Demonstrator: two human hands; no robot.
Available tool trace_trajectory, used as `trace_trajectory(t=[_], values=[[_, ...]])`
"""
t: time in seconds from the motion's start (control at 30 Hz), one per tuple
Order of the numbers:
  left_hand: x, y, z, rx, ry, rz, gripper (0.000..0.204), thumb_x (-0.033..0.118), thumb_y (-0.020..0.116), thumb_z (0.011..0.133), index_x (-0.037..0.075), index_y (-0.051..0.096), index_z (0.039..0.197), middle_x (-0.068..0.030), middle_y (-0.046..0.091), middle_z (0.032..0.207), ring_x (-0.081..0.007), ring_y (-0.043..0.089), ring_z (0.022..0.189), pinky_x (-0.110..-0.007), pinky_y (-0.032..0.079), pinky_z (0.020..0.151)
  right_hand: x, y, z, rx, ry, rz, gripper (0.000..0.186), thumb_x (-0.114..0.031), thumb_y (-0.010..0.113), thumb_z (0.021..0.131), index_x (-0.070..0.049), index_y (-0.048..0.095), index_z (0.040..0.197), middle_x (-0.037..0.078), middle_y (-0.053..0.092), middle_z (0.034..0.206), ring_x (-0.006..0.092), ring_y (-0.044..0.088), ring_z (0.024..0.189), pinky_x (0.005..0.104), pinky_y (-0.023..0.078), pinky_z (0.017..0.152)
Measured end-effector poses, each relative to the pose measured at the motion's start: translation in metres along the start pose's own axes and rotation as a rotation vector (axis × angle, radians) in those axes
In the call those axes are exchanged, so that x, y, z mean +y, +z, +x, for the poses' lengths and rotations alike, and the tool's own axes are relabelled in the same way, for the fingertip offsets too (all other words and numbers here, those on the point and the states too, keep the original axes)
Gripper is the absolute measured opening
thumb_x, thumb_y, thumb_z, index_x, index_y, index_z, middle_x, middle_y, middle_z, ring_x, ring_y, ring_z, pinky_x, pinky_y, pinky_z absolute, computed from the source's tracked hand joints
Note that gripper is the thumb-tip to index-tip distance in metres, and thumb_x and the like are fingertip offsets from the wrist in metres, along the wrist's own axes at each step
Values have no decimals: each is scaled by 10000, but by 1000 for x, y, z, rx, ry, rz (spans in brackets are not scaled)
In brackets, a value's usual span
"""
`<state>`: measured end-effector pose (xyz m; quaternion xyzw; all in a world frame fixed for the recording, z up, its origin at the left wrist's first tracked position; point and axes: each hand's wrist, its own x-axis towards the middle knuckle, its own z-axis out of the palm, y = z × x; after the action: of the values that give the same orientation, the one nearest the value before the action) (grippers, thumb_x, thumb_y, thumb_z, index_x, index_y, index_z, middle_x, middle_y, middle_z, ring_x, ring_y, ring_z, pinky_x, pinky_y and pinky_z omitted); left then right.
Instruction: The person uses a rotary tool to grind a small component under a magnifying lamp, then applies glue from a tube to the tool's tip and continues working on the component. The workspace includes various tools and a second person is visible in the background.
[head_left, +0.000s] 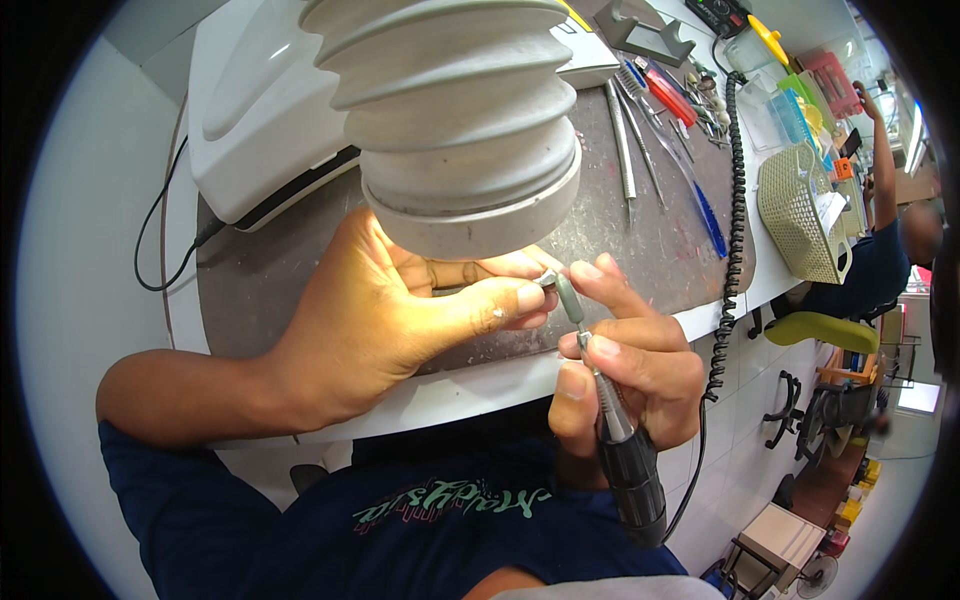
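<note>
My left hand (385,300) is closed, its thumb and fingers pinching a small silvery piece (546,278) whose shape is mostly covered by the fingertips. In my right hand (645,370) is a rotary handpiece (632,485) with a black body and a metal nose, gripped much like a pen. A grey-green cylindrical grinding bit (569,299) sticks out of its tip, with its upper end against or just beside the silvery piece. Both hands are just below the mouth of a ribbed white suction hose (470,215), over the bench's front edge.
A white machine (270,110) stands at the left. Slim metal tools (622,150), a blue-handled brush (708,220) and a red-handled tool (670,95) lie at the right. A coiled black cord (735,200) runs past a woven basket (800,220). Another person (870,250) sits farther right.
</note>
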<state>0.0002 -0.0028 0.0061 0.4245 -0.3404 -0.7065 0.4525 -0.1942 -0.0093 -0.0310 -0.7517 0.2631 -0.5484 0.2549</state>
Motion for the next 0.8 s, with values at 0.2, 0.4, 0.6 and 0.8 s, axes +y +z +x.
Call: trace_trajectory(t=[0.2,0.4,0.6,0.8], values=[[-5,-3,2,-45,72,59,193,9,659,888,-26,645,1077,-117,618,1091,-167,622,980,-295,534,860,-1,3,1,7,-9,7,271,-5,773,756,-35,596,960,122,683,857,368,685,1023,524,529,940],[-5,-2,1,-47,68,-3,194,12,661,887,-27,643,1076,-116,621,1089,-165,624,974,-290,533,862,-1,4,1,16,19,16,268,3,773,749,-30,609,958,121,684,847,369,685,1021,524,528,939],[-6,-2,1,-24,69,46,187,9,657,889,-28,642,1071,-117,626,1088,-165,630,956,-289,534,860,-1,3,3,8,17,16,271,7,774,746,-30,608,957,124,684,847,368,687,1015,525,531,934],[-6,-2,2,-28,66,33,168,11,654,893,-28,645,1056,-113,635,1076,-162,624,976,-287,538,857,0,4,2,21,12,21,272,11,775,738,-33,604,945,121,687,832,373,689,1008,533,531,929]])
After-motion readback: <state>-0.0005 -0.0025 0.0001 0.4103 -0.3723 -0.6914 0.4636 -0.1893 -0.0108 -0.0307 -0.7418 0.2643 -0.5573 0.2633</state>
